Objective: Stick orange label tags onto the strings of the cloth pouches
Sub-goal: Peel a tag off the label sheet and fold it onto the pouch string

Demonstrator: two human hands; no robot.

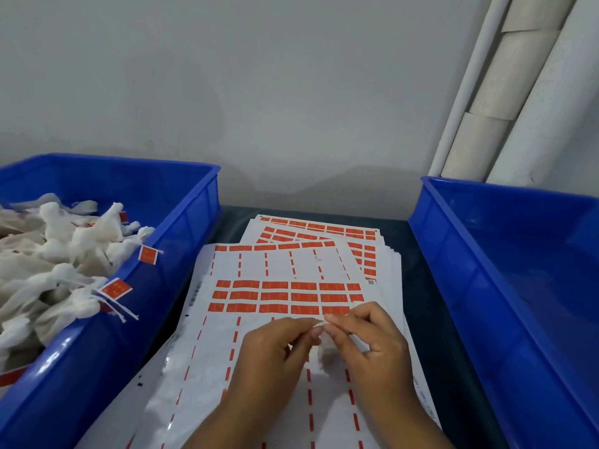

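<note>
Starting at my far left, one blue bin (181, 222) holds a heap of white cloth pouches (55, 254), too tangled for me to count. Two of them show orange label tags on their strings, hanging over the bin's inner wall: an upper tag (148, 255) and a lower tag (115, 289).

Between the two bins lies a fanned stack of label sheets (385, 264) on a dark table (411, 303); I cannot count the sheets. The top sheet (201, 384) keeps three full rows of orange labels (285, 298) across its middle and one more row along its far edge, with only dashed orange strips where the others have come away.

Over the near part of that sheet my two hands meet. My left hand (275, 354) pinches thumb against forefinger, and my right hand (366, 338) pinches the same way just beside it, fingertips almost touching. Between them runs a thin pale string (319, 325), gripped by both hands. A bit of white cloth (327, 354) shows below my fingers, mostly hidden, so I take it for one pouch. I cannot tell whether a label is already on this string.

At my right stands a second blue bin (486, 270), its inside showing only blue plastic. Behind it three pale pipes (505, 102) lean against the grey wall (259, 92).
</note>
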